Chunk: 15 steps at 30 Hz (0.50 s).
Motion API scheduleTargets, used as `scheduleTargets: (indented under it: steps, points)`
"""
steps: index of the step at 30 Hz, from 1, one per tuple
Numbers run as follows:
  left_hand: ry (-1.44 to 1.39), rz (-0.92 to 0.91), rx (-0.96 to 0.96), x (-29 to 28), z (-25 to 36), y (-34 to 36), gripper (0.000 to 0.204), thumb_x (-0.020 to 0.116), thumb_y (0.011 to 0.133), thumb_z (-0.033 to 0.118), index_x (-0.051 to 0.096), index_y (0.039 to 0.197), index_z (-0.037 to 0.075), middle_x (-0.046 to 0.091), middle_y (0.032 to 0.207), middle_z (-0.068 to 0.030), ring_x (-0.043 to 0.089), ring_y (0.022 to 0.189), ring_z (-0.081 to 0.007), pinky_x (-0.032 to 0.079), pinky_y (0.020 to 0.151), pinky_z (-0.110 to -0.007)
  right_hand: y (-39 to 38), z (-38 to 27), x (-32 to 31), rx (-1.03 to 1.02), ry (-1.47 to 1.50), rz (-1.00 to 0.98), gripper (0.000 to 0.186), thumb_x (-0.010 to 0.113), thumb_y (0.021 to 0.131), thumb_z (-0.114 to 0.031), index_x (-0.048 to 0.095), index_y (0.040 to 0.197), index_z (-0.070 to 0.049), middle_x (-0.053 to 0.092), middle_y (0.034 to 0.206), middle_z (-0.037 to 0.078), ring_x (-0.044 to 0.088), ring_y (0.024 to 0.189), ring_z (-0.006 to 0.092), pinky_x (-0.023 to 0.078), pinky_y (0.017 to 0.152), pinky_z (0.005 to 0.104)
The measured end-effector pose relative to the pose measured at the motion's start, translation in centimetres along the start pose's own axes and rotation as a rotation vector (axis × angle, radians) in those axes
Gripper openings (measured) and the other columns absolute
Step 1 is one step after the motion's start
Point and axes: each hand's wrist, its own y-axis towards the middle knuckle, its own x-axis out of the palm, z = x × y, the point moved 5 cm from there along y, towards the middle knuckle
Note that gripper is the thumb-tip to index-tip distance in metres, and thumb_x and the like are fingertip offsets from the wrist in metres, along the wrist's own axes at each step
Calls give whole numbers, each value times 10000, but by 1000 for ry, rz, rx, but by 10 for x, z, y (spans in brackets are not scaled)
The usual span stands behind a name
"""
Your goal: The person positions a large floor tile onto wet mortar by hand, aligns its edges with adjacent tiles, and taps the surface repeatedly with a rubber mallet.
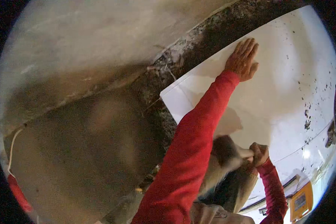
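A large, glossy white floor tile (261, 97) spreads across the right half, its near-left corner by the dark bare ground. My left hand (243, 59) lies flat on it near its far edge, fingers stretched out. Lower down, my right hand (260, 154) is wrapped round the pale handle of a mallet (227, 153). The mallet's dark head is blurred and points left, over or near the tile's lower part, partly behind my left sleeve. Whether the head touches the tile I cannot tell.
A plastered wall (82, 41) runs along the upper left, with crumbly rubble (175, 56) at its foot. Rough grey ground (74, 156) lies left. A white cable (13, 149) and a red object (19, 196) sit far left. An orange device (301, 202) rests lower right; dark specks dot the tiles.
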Motion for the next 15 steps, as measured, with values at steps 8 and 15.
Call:
scheduleTargets:
  steps: [8, 15]
  points:
    - [-31, 56, -8, -1, -1, -3, 698, 616, 937, 351, 436, 1492, -31, 378, 1599, -249, 318, 1505, -423, 214, 1265, -525, -20, 21, -3, 97, -488, -42, 335, 680, 954, -370, 601, 963, -45, 623, 711, 159, 636, 614, 385, 506, 573, 457]
    - [6, -5, -10, 6, -5, 0, 685, 613, 946, 353, 441, 1492, -24, 374, 1601, -241, 323, 1505, -404, 225, 1263, -520, -30, 19, -10, 26, -456, 36, 394, 628, 986, -386, 628, 961, 7, 662, 825, 189, 636, 661, 409, 476, 567, 464]
